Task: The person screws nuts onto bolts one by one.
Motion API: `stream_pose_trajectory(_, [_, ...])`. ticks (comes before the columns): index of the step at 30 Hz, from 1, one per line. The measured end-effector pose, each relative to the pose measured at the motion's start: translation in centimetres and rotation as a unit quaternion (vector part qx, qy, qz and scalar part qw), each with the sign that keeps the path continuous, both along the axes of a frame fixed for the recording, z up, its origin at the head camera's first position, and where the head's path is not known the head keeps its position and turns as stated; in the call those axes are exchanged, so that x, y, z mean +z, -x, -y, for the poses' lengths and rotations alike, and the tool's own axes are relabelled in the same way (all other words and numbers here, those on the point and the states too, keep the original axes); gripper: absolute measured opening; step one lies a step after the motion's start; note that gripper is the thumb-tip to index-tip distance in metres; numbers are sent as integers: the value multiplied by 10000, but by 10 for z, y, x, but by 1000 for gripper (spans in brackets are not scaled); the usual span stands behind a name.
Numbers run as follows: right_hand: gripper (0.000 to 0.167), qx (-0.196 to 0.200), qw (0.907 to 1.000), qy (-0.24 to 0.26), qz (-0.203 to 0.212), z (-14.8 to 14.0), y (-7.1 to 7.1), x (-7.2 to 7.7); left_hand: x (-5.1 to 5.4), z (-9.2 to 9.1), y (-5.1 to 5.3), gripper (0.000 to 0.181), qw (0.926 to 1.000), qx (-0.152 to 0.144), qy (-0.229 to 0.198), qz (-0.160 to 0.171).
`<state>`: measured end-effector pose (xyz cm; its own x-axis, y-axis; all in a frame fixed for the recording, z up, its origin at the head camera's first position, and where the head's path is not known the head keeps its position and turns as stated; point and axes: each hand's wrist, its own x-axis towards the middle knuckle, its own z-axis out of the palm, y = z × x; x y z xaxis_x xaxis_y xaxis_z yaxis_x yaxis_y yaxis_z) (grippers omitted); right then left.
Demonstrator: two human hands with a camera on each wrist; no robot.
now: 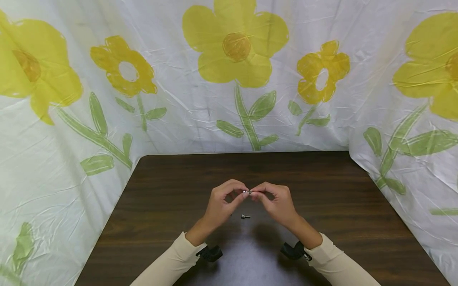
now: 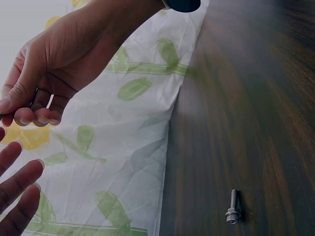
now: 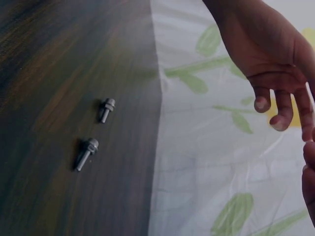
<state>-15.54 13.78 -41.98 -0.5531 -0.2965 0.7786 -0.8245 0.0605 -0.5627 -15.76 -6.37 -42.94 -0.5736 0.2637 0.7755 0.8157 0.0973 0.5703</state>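
Above the table, my left hand (image 1: pixel 223 200) and right hand (image 1: pixel 280 202) meet fingertip to fingertip. Between them they pinch a small silvery metal piece (image 1: pixel 250 192), too small and too covered by fingers to tell its kind. Two socket-head bolts, each with a washer or collar under the head, lie on the table below: the nearer-looking bolt (image 3: pixel 87 153) and a second bolt (image 3: pixel 107 110) in the right wrist view. One bolt (image 1: pixel 245 216) shows plainly in the head view; my left hand mostly hides the other. The left wrist view shows a single bolt (image 2: pixel 233 206).
The dark wood-grain table (image 1: pixel 171 171) spreads beneath both hands. A white cloth (image 1: pixel 171 119) printed with yellow flowers hangs behind it and along both sides. Black wrist devices, one on the left wrist (image 1: pixel 210 253) and one on the right wrist (image 1: pixel 294 251), sit at the sleeve cuffs.
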Motion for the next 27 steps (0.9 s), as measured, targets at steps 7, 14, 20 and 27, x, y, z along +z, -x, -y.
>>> stream_pose_trajectory(7, [30,31,10000,9,-37,1,0,-1,8,-3,-6,19,9993,126,131,318])
stream_pose_trajectory(14, [28,-59,10000,-12,16,1,0,-1,34,-2,-22,37,9980,-81,76,628])
stream_pose_trajectory(20, [26,-134,9999,6,51,0,0,0,36,2,-24,18,9969,-64,-21,786])
stream_pose_trajectory(27, [27,-72,9999,42,79,0,-1,0,26,3,-17,35,9991,-210,-26,355])
